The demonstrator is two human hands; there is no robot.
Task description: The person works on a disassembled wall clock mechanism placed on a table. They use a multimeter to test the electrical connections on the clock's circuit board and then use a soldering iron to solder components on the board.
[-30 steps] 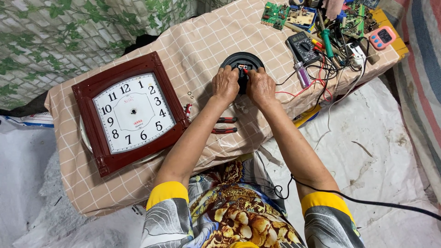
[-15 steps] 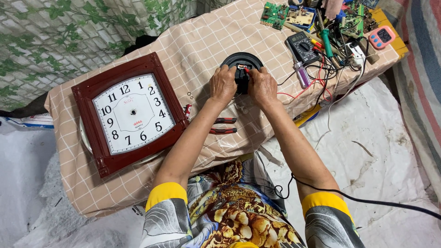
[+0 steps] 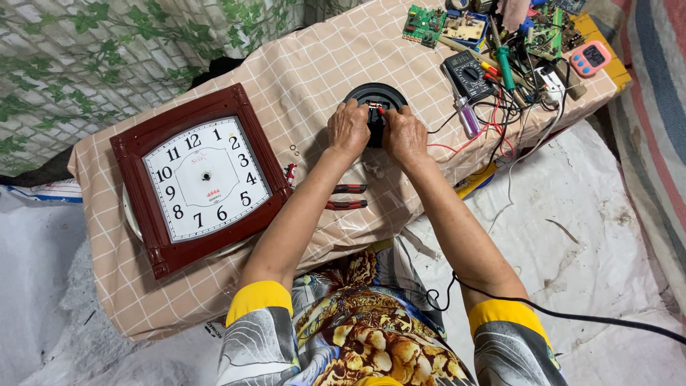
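Head view, 1 frame; low table (image 3: 179, 286) covered in a beige checked cloth. Both hands met over a round black disc-shaped part (image 3: 375, 96) lying flat on the cloth, toward the far middle of the table; left hand (image 3: 348, 129) covered its near-left rim, right hand (image 3: 405, 134) its near-right rim. Fingers of each hand were curled together and pressed onto the disc (whether they pinched the small red piece at its centre, I could not tell; the knuckles hid the tips). Red and black wires (image 3: 493, 121) ran from the disc's right side toward the tools.

Left of the hands, well apart: a square wall clock (image 3: 196, 179) with a dark red frame and white face, lying face up, tilted on the cloth; no clock hands seen on the face. Just nearer than the left wrist lay red-handled pliers (image 3: 346, 196), untouched.

Right of the disc: a black multimeter (image 3: 468, 73); beside it a green-handled tool (image 3: 506, 66); farther back, 2 green circuit boards (image 3: 424, 25); at the far right corner a small pink device with a screen (image 3: 591, 58).

A black cable (image 3: 572, 314) crossed the white sheet near the right arm; both sleeves had yellow cuffs.
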